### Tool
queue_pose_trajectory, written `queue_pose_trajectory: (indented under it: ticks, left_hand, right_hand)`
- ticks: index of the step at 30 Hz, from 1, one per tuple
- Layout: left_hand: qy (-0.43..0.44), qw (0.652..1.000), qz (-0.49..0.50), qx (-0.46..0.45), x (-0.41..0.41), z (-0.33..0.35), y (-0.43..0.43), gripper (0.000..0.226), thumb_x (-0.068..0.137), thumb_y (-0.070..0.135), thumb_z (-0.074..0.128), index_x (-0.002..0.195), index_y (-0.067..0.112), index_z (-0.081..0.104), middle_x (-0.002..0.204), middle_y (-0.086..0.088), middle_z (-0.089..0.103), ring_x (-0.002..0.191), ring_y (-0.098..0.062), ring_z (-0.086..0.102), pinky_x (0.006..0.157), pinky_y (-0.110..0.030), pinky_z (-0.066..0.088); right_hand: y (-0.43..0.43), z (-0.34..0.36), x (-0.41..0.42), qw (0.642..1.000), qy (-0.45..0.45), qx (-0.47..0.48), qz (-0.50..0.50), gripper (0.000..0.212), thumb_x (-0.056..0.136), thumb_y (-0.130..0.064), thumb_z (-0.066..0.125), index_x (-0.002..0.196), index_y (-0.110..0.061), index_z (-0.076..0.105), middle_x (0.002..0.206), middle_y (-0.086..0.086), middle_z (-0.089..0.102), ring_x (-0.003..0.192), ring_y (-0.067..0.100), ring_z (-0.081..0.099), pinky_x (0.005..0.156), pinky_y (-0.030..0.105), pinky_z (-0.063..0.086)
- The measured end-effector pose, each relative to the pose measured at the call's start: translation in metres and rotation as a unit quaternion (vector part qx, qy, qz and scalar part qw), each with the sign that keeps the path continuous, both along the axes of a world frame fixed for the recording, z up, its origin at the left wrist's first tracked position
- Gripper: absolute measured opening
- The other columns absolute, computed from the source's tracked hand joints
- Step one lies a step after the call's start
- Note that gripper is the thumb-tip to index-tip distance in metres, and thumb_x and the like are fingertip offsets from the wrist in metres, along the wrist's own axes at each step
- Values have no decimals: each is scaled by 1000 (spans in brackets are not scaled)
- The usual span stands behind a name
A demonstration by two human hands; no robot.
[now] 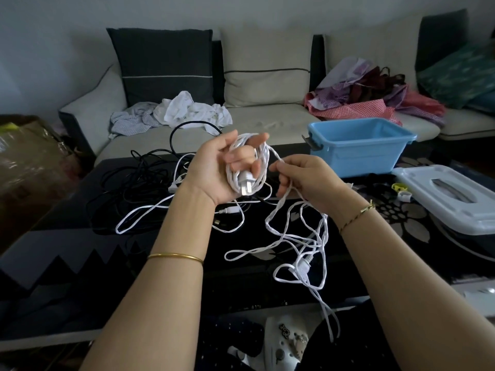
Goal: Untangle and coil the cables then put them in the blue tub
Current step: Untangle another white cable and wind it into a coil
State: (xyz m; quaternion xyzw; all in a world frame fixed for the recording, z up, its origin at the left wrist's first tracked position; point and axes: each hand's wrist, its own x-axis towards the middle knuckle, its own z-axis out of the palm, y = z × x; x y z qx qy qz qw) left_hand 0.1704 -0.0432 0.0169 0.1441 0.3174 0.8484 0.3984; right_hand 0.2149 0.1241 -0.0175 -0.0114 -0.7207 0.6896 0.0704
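My left hand point(214, 167) is raised palm-up above the table and holds a coil of white cable point(257, 159) wound round its fingers, with the white plug point(245, 184) at the heel of the palm. My right hand point(302, 180) pinches the same cable just right of the coil. The loose remainder of the white cable point(308, 245) hangs in loops down to the table and over its front edge. A tangle of black cables point(139, 183) lies on the table at the left, mixed with another white cable point(144, 215). The blue tub point(359, 153) stands at the back right.
A dark glass coffee table point(67, 253) carries everything. A white tub lid point(452, 199) lies at the right, with small yellow and white clips point(400, 190) beside it. Behind is a sofa point(267, 116) with cushions, white laundry point(187, 109) and coloured clothes point(375, 97). A cardboard box point(26, 162) stands left.
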Motion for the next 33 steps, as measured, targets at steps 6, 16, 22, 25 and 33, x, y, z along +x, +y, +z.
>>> queue_pose_trajectory:
  ticks: [6,16,22,25,33]
  left_hand:
    - [34,995,53,73,-5,0,5,38,93,20,41,115,-10,49,53,5,51,50,-9,54,93,-48,50]
    - [-19,948,296,116,-13,0,15,30,102,24,42,83,6,56,66,-1,60,63,-8,58,92,-53,42]
    - [107,906,408,-45,-14,-2,20,25,103,19,39,83,10,51,69,1,58,68,-11,58,84,-43,49]
    - [215,860,443,-137,-13,-8,20,24,103,15,38,83,5,47,74,-3,56,68,-14,58,77,-36,48]
    - [498,671,396,-382,-8,-24,31,20,100,12,38,80,11,34,81,-17,52,63,-14,51,66,-28,44]
  right_hand:
    - [-11,2,-1,996,-43,19,72,12,93,-10,58,81,-7,59,60,3,54,49,13,58,56,27,54]
    - [-13,5,1,985,-79,-29,152,25,98,-5,43,112,9,59,80,12,65,64,13,65,64,23,56]
    - [-13,4,1,972,-88,129,177,14,88,-8,63,101,-2,63,85,11,64,77,17,60,75,27,49]
    - [-11,5,4,951,-119,204,200,11,85,-6,67,92,-11,60,72,0,63,69,13,61,70,24,50]
    - [-3,16,10,952,-112,239,152,13,89,-12,64,95,-1,63,70,6,63,53,9,58,59,18,50]
